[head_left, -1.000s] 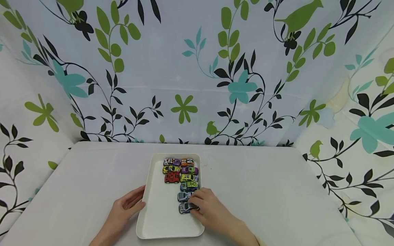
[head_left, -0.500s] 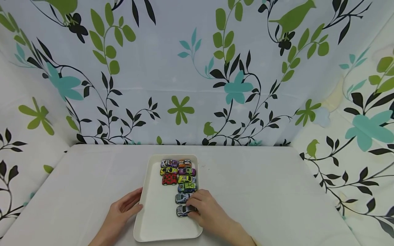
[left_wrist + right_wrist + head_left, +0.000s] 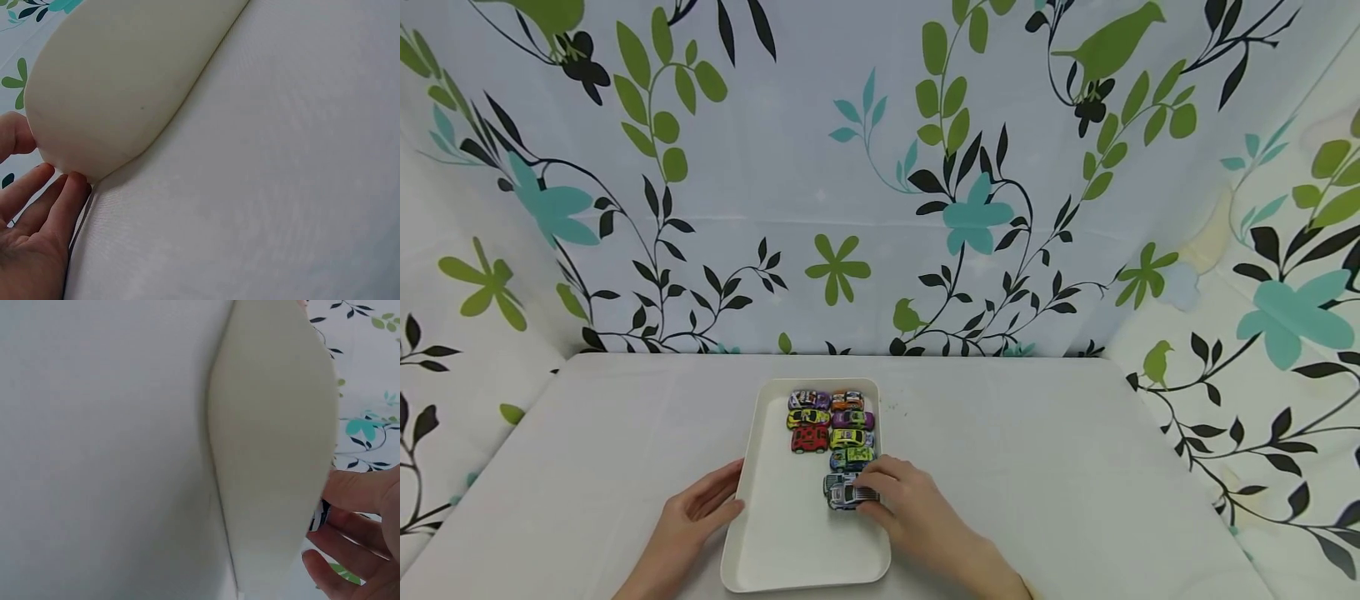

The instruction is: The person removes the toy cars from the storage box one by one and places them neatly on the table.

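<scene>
A white tray [image 3: 790,542] lies on the table and holds two columns of small toy cars [image 3: 829,427] at its far end. My right hand [image 3: 868,493] pinches a grey toy car [image 3: 846,495] at the near end of the right column, tight against another grey car [image 3: 832,481]. The right wrist view shows the tray's outer wall [image 3: 275,456], my right hand's fingers [image 3: 356,494] over the rim and a sliver of that car [image 3: 320,516]. My left hand [image 3: 724,500] rests with straight fingers [image 3: 47,203] against the tray's left wall [image 3: 125,81].
The table [image 3: 1075,483] is covered in a plain white cloth. Floral curtains [image 3: 850,183] close it in at the back and on both sides. The near half of the tray holds no cars.
My right hand has slid the grey car away from me along the tray until it meets the other grey car. The left hand stays at the tray's left edge.
</scene>
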`<state>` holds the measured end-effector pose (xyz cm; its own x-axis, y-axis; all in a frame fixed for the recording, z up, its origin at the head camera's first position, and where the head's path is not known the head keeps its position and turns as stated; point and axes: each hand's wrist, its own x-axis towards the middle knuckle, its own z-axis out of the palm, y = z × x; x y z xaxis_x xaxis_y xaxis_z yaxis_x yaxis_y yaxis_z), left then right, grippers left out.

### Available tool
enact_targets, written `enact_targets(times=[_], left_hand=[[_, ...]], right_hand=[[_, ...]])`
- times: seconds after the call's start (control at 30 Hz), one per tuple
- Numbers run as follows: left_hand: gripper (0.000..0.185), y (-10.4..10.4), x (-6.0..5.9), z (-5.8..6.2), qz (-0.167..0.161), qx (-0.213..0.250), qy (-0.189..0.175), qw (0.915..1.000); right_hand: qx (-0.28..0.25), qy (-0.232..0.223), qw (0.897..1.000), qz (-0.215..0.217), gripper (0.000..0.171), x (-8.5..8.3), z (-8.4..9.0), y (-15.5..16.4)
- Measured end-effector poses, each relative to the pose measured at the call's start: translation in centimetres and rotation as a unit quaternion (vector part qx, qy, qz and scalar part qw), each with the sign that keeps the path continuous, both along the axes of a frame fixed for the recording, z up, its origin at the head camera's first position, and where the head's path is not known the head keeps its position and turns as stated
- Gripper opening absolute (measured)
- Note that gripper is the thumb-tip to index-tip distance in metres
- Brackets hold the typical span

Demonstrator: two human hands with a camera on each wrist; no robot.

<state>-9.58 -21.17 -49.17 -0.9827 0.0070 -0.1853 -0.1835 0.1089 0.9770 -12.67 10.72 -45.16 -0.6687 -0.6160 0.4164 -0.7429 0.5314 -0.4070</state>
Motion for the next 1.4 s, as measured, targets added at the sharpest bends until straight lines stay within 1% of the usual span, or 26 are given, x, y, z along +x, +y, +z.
enact_targets(times=[0.1, 0.2, 0.3, 0.4, 0.57, 0.6, 0.7, 0.9, 1.2, 1.3, 1.4], left_hand=[[0.061, 0.0, 0.0, 0.0, -0.001, -0.001, 0.003, 1.0], [0.062, 0.1, -0.1, 0.1, 0.0, -0.005, 0.002, 1.0], [0.063, 0.1, -0.1, 0.2, 0.003, -0.011, -0.003, 0.9999], [0.064, 0.1, -0.2, 0.2, 0.004, -0.015, -0.005, 0.9999], [0.065, 0.0, -0.3, 0.1, 0.005, -0.016, -0.018, 0.9997], [0.066, 0.0, -0.4, 0.1, 0.007, -0.015, -0.024, 0.9996], [0.067, 0.0, -0.5, 0.0, 0.008, -0.016, -0.025, 0.9995], [0.066, 0.1, -0.4, 0.0, 0.01, -0.011, -0.021, 0.9997], [0.066, 0.1, -0.3, 0.2, 0.007, -0.009, -0.024, 0.9997], [0.066, 0.2, -0.3, 0.3, 0.006, -0.01, -0.022, 0.9997], [0.066, 0.2, -0.3, 0.4, 0.006, -0.012, -0.021, 0.9997]], right_hand=[[-0.04, -0.002, 0.999, -0.008, 0.023, -0.4, 0.6, 0.6], [-0.056, 0.004, 0.998, -0.034, 0.025, -1.2, 1.0, 1.5], [-0.052, 0.013, 0.996, -0.067, 0.026, -2.3, 1.0, 2.7], [-0.041, 0.012, 0.995, -0.093, 0.025, -3.3, 0.5, 4.0], [-0.026, -0.015, 0.992, -0.121, 0.025, -4.6, -0.4, 5.8], [-0.023, -0.02, 0.992, -0.124, 0.025, -4.9, -0.5, 6.1], [-0.022, -0.031, 0.991, -0.13, 0.025, -5.5, -1.0, 7.0], [-0.028, -0.021, 0.99, -0.133, 0.025, -6.4, -2.2, 8.3], [-0.032, -0.038, 0.988, -0.148, 0.025, -7.1, -3.3, 9.4], [-0.039, -0.046, 0.987, -0.151, 0.025, -7.3, -3.6, 9.6], [-0.052, -0.042, 0.986, -0.155, 0.026, -7.6, -4.0, 9.8]])
